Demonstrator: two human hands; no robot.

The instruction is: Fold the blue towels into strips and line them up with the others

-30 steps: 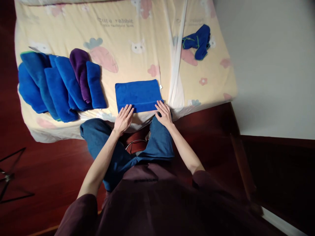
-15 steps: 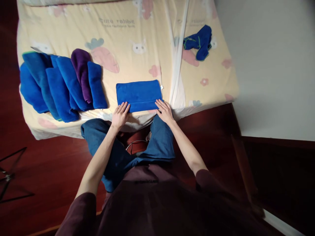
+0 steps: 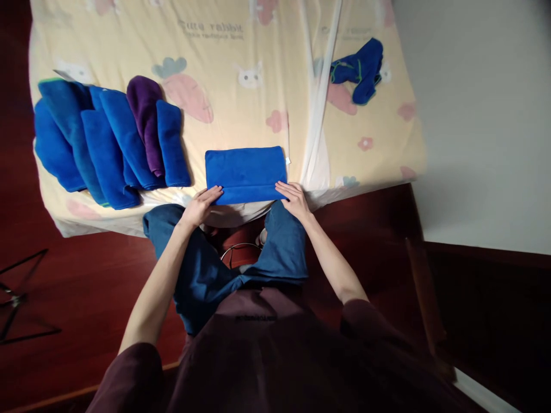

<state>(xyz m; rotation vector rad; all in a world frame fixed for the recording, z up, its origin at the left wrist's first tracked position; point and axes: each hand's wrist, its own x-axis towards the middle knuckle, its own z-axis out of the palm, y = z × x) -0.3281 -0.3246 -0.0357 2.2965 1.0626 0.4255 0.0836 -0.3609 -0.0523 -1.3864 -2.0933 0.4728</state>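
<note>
A: Where is the blue cloth [image 3: 243, 166] lying?

B: It is lying flat on the patterned bedsheet [image 3: 245, 123], close to the edge nearest the person; a strip along its near side is lying doubled over, and a small white tag [image 3: 288, 161] is showing at its right edge.

A: What are the hands doing?

B: The left hand [image 3: 200, 207] is resting its fingers on the near left corner, and they are stretching out nearly straight over the folded part; the right hand [image 3: 296, 199] is doing likewise at the near right corner, its fingers pointing inward on top.

A: Are they gripping it?

B: I cannot tell; the cloth and hands are hiding what is underneath, so whether either thumb is pinching the edge is not showing.

A: And what is lying around it?

B: To the left, several rolled or folded blue pieces [image 3: 107, 155] are overlapping in a row, with a purple cloth [image 3: 147, 123] lying among them, second from the right; to the far right, a crumpled green-edged cloth [image 3: 359, 71] is lying well apart, beyond a white band [image 3: 321, 103] that is running along the sheet.
</note>
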